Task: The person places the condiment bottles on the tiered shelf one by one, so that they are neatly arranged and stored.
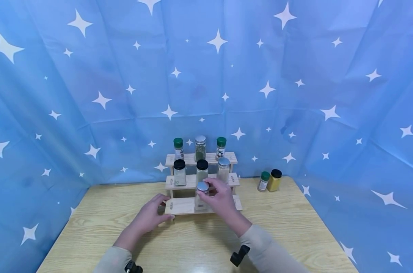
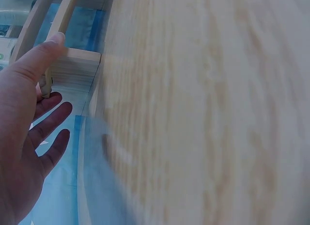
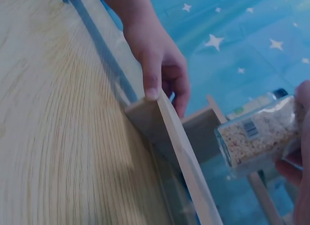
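A three-tier wooden spice rack (image 1: 182, 206) stands on the table against the curtain. My left hand (image 1: 151, 215) grips the left end of its lowest shelf; in the left wrist view the thumb lies on the shelf's edge and the other fingers spread behind it. With thumb and fingers, my right hand (image 1: 223, 198) holds a glass spice jar (image 1: 201, 203) just under its silver lid, upright at the lowest shelf. Pale granules and a barcode label show on this jar (image 3: 261, 133) in the right wrist view. Whether its base touches the shelf I cannot tell.
Black-lidded jars (image 1: 180, 176) and a silver-lidded jar (image 1: 223, 170) fill the middle shelf. On the top shelf are two green-capped bottles (image 1: 221, 149) around a jar of green herbs (image 1: 200, 151). Right of the rack stand a small green-capped bottle (image 1: 263, 184) and a yellow jar (image 1: 274, 184).
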The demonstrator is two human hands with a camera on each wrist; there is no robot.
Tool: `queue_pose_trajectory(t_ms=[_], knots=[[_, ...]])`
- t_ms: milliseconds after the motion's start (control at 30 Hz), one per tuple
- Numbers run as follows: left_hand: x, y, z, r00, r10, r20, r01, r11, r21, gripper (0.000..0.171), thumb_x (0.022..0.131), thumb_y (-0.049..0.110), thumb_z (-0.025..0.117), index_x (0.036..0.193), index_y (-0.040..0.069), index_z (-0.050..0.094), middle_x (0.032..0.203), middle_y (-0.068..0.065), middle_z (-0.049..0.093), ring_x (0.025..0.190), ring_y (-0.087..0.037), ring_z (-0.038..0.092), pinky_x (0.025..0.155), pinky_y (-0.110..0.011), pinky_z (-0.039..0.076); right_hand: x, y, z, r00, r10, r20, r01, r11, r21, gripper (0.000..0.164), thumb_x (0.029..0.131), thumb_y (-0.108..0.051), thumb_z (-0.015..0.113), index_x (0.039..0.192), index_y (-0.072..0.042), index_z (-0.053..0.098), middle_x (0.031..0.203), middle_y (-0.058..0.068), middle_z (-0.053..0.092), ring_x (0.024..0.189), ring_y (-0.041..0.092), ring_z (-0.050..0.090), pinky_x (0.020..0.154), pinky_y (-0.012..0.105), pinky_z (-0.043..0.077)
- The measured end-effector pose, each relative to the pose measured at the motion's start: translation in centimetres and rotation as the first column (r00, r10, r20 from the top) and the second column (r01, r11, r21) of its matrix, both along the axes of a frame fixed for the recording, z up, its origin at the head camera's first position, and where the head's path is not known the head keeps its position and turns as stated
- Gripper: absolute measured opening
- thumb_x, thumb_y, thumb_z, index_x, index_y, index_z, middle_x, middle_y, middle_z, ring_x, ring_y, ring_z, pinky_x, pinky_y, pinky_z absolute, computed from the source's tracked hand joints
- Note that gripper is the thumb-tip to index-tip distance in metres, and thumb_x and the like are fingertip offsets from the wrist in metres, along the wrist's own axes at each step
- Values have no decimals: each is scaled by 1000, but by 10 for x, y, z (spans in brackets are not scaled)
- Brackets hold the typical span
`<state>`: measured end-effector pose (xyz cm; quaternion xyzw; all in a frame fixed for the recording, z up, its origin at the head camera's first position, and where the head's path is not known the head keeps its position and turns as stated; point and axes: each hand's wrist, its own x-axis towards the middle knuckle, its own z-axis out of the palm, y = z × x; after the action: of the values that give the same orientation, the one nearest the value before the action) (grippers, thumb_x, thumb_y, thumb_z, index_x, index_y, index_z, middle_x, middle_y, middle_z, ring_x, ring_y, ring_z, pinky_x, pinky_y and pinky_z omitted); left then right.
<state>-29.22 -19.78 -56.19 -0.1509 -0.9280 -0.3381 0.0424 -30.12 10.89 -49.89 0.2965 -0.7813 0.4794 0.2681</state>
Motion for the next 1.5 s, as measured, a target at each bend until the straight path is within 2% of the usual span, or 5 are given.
queue_pose_trajectory(t_ms=[400,667,933,1167,1500], knots=[[-3,-2,1,1000,-5,6,5,1000,-5,67,89,37,96,146,17,66,137,5,67,118,-19,68,99,-47,61,-5,-36,-4,997,75,4,-75,997,-6,36,89,-7,94,119,-8,74,111,4,75,97,16,74,76,27,67],[-2,-3,0,1000,1,21,-1,1000,7,65,91,35,95,147,20,66,138,7,66,120,-17,68,98,-45,61,-6,-55,-7,995,95,7,-95,995,-9,36,89,-10,95,118,-9,73,110,2,74,97,16,74,78,25,66],[-3,-4,-2,1000,-19,-1,19,1000,11,63,91,37,94,145,19,66,139,6,66,118,-19,69,97,-47,62,-7,-67,-16,997,75,5,-75,997,-2,40,88,-10,96,121,-6,73,111,5,74,95,15,76,78,22,65],[-2,-3,-3,1000,-21,3,21,1000,13,63,91,37,94,145,19,66,139,6,66,118,-21,69,97,-48,62,-9,-71,-26,999,35,11,-36,999,7,42,87,-11,97,120,-8,71,112,3,74,94,14,74,76,22,65],[-2,-3,-2,1000,-13,5,13,1000,6,63,91,39,94,144,18,67,139,5,66,118,-20,69,96,-48,62,-5,-81,-25,1000,-22,8,21,998,58,42,90,-21,96,121,-9,70,113,2,73,97,14,74,79,23,64]])
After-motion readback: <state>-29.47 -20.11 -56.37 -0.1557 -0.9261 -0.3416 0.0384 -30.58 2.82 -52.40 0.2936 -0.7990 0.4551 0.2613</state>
